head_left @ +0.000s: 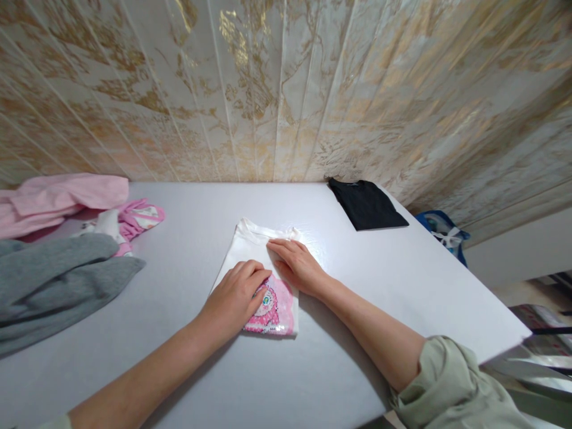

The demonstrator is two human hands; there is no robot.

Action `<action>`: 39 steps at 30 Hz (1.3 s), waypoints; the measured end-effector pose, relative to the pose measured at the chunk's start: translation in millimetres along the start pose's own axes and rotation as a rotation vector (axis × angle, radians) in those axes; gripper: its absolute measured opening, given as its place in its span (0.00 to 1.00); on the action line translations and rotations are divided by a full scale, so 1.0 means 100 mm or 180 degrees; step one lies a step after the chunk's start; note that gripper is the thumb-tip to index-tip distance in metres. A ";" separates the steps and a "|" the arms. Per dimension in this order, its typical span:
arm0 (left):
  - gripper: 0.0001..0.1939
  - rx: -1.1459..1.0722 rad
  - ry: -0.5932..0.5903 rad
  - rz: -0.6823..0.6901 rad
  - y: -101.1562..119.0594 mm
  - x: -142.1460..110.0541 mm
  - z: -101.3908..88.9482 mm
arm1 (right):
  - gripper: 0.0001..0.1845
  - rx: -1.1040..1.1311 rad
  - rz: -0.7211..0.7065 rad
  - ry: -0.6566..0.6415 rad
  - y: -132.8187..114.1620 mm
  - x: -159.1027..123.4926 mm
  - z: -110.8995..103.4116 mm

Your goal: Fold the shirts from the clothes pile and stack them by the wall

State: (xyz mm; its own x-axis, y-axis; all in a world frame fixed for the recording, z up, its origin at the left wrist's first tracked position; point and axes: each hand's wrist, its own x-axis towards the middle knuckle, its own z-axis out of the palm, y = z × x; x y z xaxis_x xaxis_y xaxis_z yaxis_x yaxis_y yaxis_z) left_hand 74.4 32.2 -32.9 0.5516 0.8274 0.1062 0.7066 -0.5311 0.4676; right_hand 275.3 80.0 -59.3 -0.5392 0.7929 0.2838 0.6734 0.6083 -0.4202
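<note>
A white T-shirt with a pink sequin print lies folded into a rectangle on the white table, its neckline toward the wall. My left hand rests on its left side, fingers stretched over the edge of the print. Higher up, my right hand lies flat on the shirt just below the collar, fingers pointing left. Both palms press on the cloth and neither grips it. Part of the shirt is hidden beneath the hands.
A folded black T-shirt lies at the back right of the table. Loose grey and pink garments are heaped at the left. The patterned wall borders the back edge. Beyond the right edge sits a blue bag.
</note>
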 end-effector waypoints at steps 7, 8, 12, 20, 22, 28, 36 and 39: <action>0.14 -0.0020 -0.0126 0.0064 0.03 0.00 -0.03 | 0.25 -0.0026 -0.0026 0.0008 0.01 0.00 0.00; 0.15 -0.0009 -0.0149 0.0066 0.03 0.00 -0.04 | 0.25 -0.0027 -0.0028 0.0007 0.01 0.00 0.00; 0.15 0.0065 -0.0276 0.0082 0.03 0.00 -0.08 | 0.25 -0.0030 -0.0016 0.0006 0.00 0.00 0.00; 0.12 0.0131 -0.0393 0.0014 0.04 0.00 -0.14 | 0.24 -0.0014 0.0014 -0.0035 0.00 0.00 -0.01; 0.12 0.0167 -0.0426 -0.0004 0.04 0.00 -0.15 | 0.24 -0.0007 0.0005 -0.0036 0.00 0.00 -0.01; 0.14 0.0040 -0.0422 -0.0199 0.01 0.01 -0.24 | 0.25 -0.0028 -0.0010 -0.0035 0.01 0.00 0.00; 0.18 0.0186 -0.0479 -0.0115 -0.02 -0.02 -0.24 | 0.25 -0.0041 0.0004 -0.0047 0.00 0.00 -0.02; 0.15 0.0292 -0.0660 -0.0101 0.04 -0.05 -0.25 | 0.25 -0.0041 0.0004 -0.0052 0.00 0.00 -0.01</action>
State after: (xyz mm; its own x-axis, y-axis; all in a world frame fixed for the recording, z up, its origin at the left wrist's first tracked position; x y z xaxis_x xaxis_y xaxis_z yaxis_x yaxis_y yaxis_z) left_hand 63.3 31.0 -9.5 0.6009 0.7937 -0.0944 0.7573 -0.5275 0.3851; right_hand 276.1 80.1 -58.5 -0.5464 0.7931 0.2691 0.6806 0.6077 -0.4093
